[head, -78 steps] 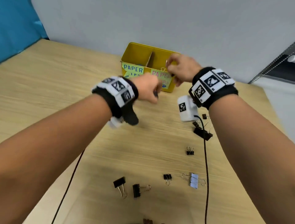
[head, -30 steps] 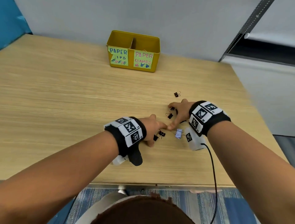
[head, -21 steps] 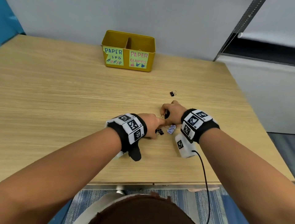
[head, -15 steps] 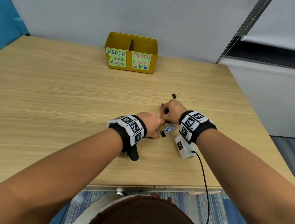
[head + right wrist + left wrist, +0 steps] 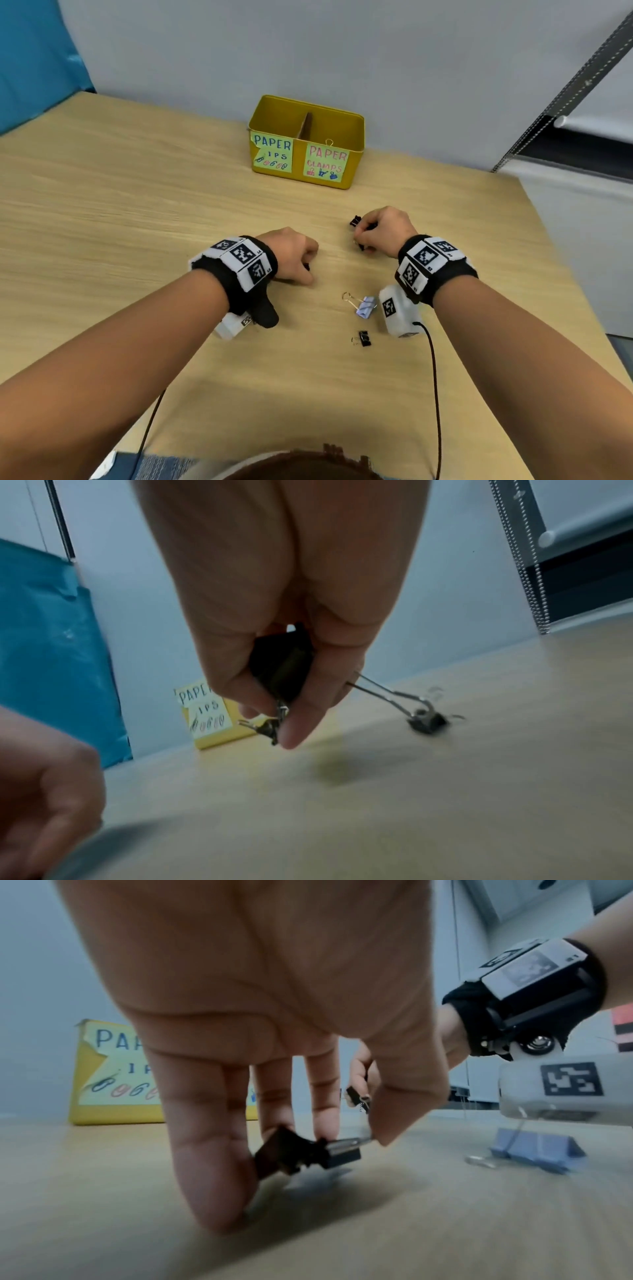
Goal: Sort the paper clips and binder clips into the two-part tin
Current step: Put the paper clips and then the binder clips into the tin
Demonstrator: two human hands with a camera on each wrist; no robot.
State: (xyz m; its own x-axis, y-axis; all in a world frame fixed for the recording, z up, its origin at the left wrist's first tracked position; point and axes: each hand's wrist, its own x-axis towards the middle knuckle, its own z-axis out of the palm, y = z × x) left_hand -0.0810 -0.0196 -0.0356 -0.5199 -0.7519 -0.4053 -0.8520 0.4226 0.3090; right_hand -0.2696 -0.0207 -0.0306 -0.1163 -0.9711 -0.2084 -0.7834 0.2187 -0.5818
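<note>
The yellow tin (image 5: 356, 150) at upper centre is showing labels "PAPER …IPS", its corner torn, and "PAPER CLAMPS". The left hand (image 5: 291, 255) is pinching a black binder clip (image 5: 301, 1153) against the bench (image 5: 137, 222); the right hand (image 5: 385, 229) is clutching several black clips (image 5: 281, 666), their number hidden.

**An office or lab desk**

A pale wooden table (image 5: 137, 212) stands against a plain grey wall (image 5: 308, 51), with a blue panel (image 5: 30, 58) at the left and a slotted metal shelf rail (image 5: 565, 82) at the right. Blue carpet (image 5: 161, 466) covers the floor.
</note>
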